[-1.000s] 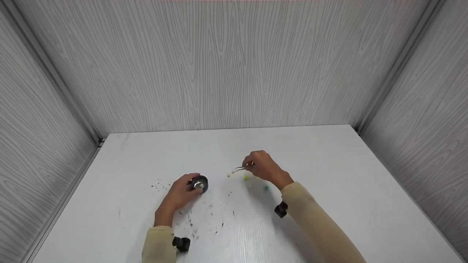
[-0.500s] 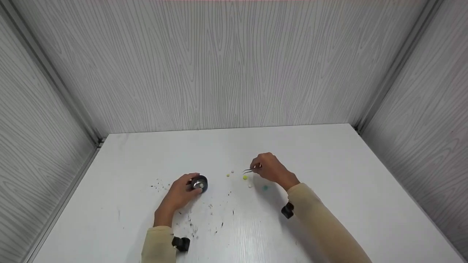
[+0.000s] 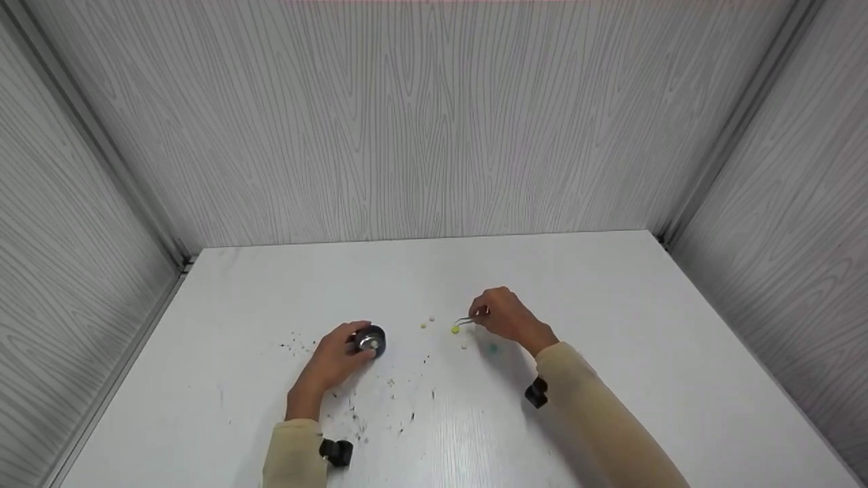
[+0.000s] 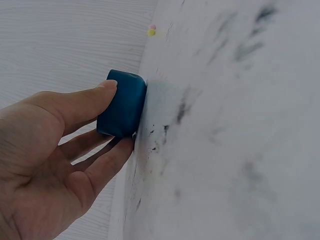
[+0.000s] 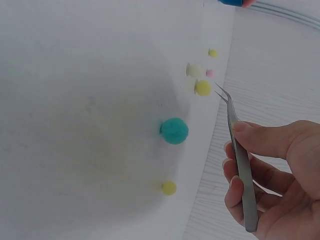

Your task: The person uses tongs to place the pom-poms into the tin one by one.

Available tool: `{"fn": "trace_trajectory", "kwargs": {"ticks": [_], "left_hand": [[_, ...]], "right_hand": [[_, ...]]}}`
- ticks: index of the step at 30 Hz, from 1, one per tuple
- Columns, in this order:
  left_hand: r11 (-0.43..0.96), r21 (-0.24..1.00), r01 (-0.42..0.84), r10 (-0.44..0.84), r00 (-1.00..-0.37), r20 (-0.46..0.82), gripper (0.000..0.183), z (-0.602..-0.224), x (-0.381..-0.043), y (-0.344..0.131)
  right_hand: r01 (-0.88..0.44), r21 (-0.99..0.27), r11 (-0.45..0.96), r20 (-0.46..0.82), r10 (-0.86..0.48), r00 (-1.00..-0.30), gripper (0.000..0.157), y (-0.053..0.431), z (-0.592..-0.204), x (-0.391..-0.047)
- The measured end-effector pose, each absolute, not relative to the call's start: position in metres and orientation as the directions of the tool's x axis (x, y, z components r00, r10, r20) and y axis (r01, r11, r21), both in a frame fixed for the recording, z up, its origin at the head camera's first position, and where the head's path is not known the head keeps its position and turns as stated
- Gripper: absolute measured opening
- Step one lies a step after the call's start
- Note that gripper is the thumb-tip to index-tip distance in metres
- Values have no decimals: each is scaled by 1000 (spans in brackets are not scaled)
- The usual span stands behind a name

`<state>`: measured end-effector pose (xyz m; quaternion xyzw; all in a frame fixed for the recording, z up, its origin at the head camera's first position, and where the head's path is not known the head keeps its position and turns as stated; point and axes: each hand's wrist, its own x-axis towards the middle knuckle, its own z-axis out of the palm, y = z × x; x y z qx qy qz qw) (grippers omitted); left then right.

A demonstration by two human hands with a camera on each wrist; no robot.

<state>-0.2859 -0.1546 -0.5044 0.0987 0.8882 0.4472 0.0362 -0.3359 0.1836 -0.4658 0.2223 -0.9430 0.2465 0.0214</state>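
My left hand (image 3: 337, 356) grips a small round cup (image 4: 122, 104), blue outside and shiny inside, standing on the table. A pale ball lies inside the cup in the head view. In my right hand (image 3: 505, 315) I pinch bent-tip metal tweezers (image 5: 241, 165), their points slightly parted with nothing between them. Just by the tips sits a yellow ball (image 5: 203, 88). Around it on the table are a whitish ball (image 5: 194, 70), a tiny pink ball (image 5: 210, 73), a smaller yellow ball (image 5: 213, 53) and a larger teal ball (image 5: 175, 131).
Another yellow ball (image 5: 169, 188) lies beyond the teal one in the right wrist view. Dark smudges (image 3: 356, 420) mark the white table (image 3: 298, 271). Wood-grain panels (image 3: 420, 122) enclose its back and sides.
The right hand and tweezers have shifted right and slightly nearer the body, from the tiny pink ball over to the yellow ball. My left hand and the cup have stayed put.
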Motion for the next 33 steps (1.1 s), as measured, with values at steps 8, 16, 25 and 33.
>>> {"fn": "trace_trajectory", "kwargs": {"ticks": [8, 16, 25, 33], "left_hand": [[575, 802, 161, 223, -974, 36, 55, -504, -286, -155], [581, 798, 160, 215, -976, 39, 54, -504, -286, -154], [594, 787, 165, 216, -975, 41, 54, -505, -287, -154], [585, 795, 160, 215, -976, 39, 55, -505, -287, -155]], "right_hand": [[-444, -455, 772, 158, -421, -893, 11, 185, -468, -336], [-430, -461, 776, 144, -413, -899, 11, 186, -470, -336], [-448, -457, 768, 169, -420, -892, 12, 188, -472, -337], [-437, -462, 771, 156, -415, -896, 13, 186, -467, -335]]}}
